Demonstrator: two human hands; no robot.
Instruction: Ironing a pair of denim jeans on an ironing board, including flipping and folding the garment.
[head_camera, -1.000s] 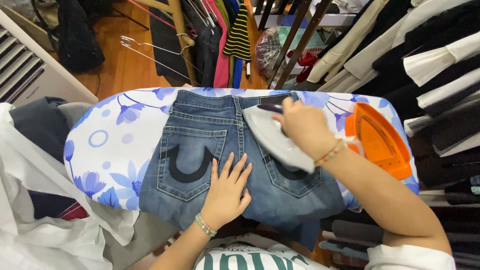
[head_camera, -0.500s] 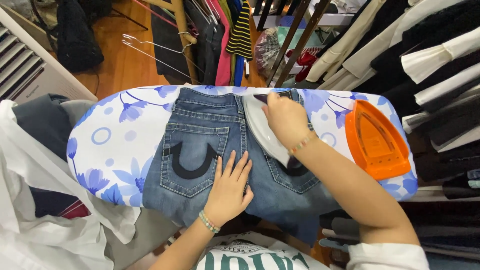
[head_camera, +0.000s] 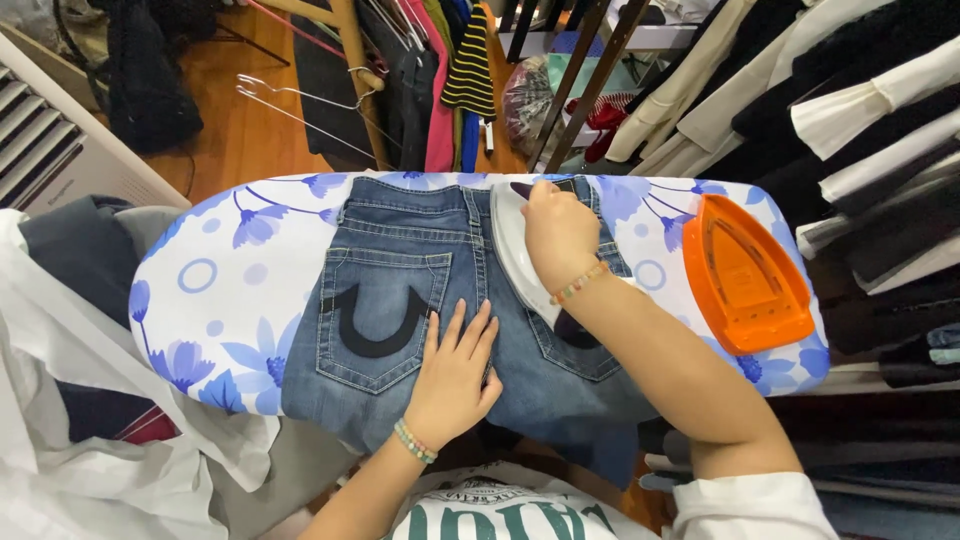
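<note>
A pair of blue jeans (head_camera: 400, 270) lies flat, back pockets up, across a white ironing board (head_camera: 220, 290) printed with blue flowers. My right hand (head_camera: 558, 235) grips a white iron (head_camera: 510, 245) that rests on the jeans near the waistband, over the right back pocket. My left hand (head_camera: 455, 375) lies flat with fingers spread on the denim between the two pockets, close to the board's near edge. Both wrists wear beaded bracelets.
An orange iron rest (head_camera: 745, 275) sits on the board's right end. Hanging clothes (head_camera: 440, 80) and empty wire hangers (head_camera: 290, 100) fill a rack behind the board. More garments (head_camera: 880, 130) hang at right. White fabric (head_camera: 60, 400) and a radiator (head_camera: 60, 150) are at left.
My right hand has slid the iron leftward and up toward the waistband. The left hand has stayed pressed on the jeans.
</note>
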